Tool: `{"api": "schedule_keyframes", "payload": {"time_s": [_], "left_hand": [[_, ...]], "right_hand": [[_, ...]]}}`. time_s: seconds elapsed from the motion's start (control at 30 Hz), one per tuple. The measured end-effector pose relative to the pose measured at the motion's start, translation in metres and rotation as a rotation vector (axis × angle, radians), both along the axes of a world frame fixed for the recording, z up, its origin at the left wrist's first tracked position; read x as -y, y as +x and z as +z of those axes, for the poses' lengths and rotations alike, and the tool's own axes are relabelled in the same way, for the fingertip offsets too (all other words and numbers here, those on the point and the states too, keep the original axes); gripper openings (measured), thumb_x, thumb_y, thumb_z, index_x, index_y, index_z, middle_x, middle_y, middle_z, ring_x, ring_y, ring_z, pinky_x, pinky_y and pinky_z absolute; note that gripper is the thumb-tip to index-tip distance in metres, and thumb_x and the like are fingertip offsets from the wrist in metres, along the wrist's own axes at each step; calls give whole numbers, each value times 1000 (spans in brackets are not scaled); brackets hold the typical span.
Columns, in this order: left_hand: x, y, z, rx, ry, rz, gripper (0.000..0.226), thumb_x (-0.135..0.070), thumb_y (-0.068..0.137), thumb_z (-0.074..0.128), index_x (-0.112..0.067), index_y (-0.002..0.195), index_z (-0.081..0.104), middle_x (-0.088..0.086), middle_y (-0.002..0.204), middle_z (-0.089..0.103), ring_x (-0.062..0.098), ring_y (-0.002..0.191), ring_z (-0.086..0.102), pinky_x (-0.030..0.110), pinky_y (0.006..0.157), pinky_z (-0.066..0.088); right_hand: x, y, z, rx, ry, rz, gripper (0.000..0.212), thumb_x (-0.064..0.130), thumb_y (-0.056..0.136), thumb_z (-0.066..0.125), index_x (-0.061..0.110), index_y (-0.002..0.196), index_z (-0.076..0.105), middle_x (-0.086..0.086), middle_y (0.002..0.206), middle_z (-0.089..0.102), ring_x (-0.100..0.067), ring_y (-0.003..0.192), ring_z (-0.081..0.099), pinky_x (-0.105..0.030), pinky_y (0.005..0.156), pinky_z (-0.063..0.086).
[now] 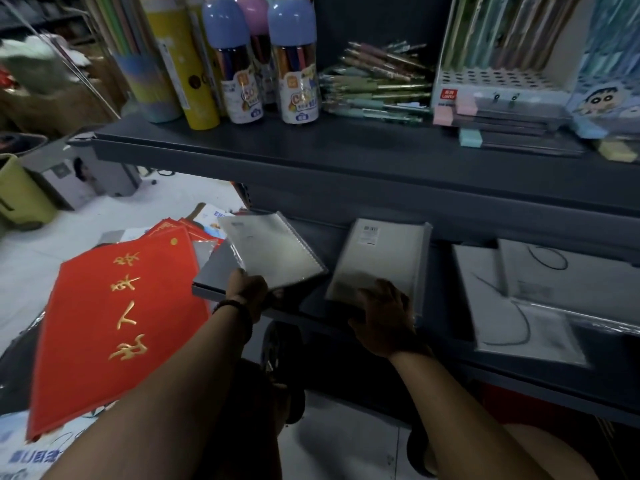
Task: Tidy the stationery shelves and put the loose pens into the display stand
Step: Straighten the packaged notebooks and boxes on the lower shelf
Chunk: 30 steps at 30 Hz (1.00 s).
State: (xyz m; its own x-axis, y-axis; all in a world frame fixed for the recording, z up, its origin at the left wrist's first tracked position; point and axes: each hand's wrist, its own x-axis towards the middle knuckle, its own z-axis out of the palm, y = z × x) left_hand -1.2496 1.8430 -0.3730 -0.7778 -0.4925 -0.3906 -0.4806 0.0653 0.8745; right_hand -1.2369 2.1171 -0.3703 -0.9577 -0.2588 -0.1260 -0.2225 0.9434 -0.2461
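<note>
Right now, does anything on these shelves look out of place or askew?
Yes. A heap of loose pens lies crisscrossed on the upper shelf beside the display stand, not in its holes. Below, the spiral notebook the left hand grips sits skewed beside the second notebook the right hand holds.

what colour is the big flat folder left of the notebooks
The folder is red with gold lettering, best seen in the head view.

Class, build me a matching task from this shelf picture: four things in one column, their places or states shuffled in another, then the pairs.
1 loose pens
2 display stand
3 spiral notebook
4 barcoded notebook

A held by the left hand
B heaped on the upper shelf
C held by the right hand
D upright, right of the pens

Pairs: 1-B, 2-D, 3-A, 4-C
</note>
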Motion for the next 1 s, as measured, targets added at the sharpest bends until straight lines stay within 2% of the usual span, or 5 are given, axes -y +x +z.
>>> {"api": "schedule_keyframes", "payload": {"time_s": [0.2,0.4,0.57,0.73,1.0], "left_hand": [[-27,13,18,-353,479,224,28,2,108,43,-21,123,42,15,93,54,31,74,60,35,51,61],[-25,20,25,-415,381,132,21,-4,109,47,-25,103,48,8,81,57,18,50,50,23,43,44],[-37,17,30,-371,479,35,18,-9,108,54,-23,116,47,8,86,58,15,50,48,22,43,41],[-71,13,31,-310,425,-134,20,-9,107,55,-25,95,54,-3,71,57,11,47,45,21,48,36],[-117,-6,11,-273,212,-299,31,-13,107,58,-2,135,56,9,90,58,11,45,50,22,42,40]], "right_hand": [[-10,-7,-15,-147,-252,-43,50,44,85,59,8,118,71,-21,114,71,-47,112,64,-54,105,51],[-25,4,21,-168,-536,-191,43,19,92,78,8,132,68,-19,128,69,-38,121,64,-41,105,51],[-37,3,13,-74,-818,-375,40,24,94,76,16,132,67,-12,118,74,-28,99,74,-43,93,59],[-43,-2,19,189,-1351,-633,13,5,103,61,9,115,67,-11,94,74,-20,65,76,-29,54,59],[-73,-1,11,82,-1333,-843,18,7,85,86,-2,97,76,-7,62,70,-12,46,61,-28,46,46]]}}
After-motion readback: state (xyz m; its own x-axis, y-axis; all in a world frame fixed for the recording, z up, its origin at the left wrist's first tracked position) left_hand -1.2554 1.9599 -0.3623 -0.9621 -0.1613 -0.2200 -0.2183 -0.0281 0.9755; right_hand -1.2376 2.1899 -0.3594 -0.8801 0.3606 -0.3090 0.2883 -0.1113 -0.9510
